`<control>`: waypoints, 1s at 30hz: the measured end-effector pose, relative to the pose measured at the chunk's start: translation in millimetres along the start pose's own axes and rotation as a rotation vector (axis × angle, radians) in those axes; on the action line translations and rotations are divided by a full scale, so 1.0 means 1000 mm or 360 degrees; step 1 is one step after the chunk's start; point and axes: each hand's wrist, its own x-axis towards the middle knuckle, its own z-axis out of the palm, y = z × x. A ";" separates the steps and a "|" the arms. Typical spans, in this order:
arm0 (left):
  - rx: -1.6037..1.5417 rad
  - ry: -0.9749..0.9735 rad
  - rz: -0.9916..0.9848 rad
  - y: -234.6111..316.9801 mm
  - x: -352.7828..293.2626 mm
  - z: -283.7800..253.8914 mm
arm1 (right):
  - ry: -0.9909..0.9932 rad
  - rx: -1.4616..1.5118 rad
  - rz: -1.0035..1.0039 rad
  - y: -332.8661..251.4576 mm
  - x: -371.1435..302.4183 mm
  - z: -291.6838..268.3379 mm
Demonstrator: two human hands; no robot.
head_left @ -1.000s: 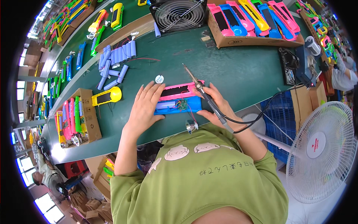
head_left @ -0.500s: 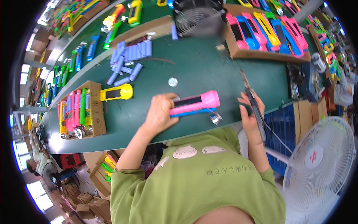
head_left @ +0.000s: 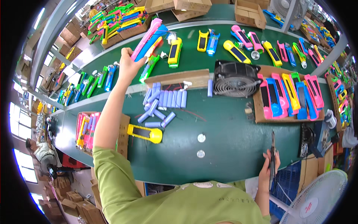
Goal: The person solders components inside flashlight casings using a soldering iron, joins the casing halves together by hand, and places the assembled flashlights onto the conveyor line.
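My left hand [head_left: 131, 66] is raised over the far green strip at the upper left. It grips a pink and blue flashlight [head_left: 149, 39], tilted with its wide end up; a silvery lamp cup [head_left: 171, 37] shows beside that end. Low on the right, my right hand [head_left: 267, 168] is closed around a soldering iron [head_left: 272, 158], its thin tip pointing away from me. On the near worktable [head_left: 231, 149] lie two small white discs [head_left: 201, 145], a yellow flashlight shell [head_left: 146, 133] and a heap of lilac battery cells [head_left: 167, 100].
A cardboard box of coloured shells [head_left: 289, 97] stands at the right, next to a black fan [head_left: 235, 78]. Another filled box [head_left: 123, 136] is on the left. Flashlights [head_left: 174, 52] line the far strip. A white fan [head_left: 317, 198] stands at lower right.
My left hand has carried the flashlight from the near table up and away to the far left strip. The view has shifted forward. The soldering iron stays in my right hand, now more upright.
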 end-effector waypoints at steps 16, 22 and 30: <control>-0.0089 -0.0146 -0.0104 0.038 0.022 0.204 | -0.0011 -0.0001 0.0178 -0.010 0.002 0.005; -0.0139 -0.0185 -0.0135 0.048 0.011 0.223 | -0.0049 -0.0170 0.0071 -0.017 0.012 0.001; -0.0496 -0.0027 0.0411 0.115 0.034 0.101 | 0.0079 -0.0005 0.0067 -0.022 0.014 -0.002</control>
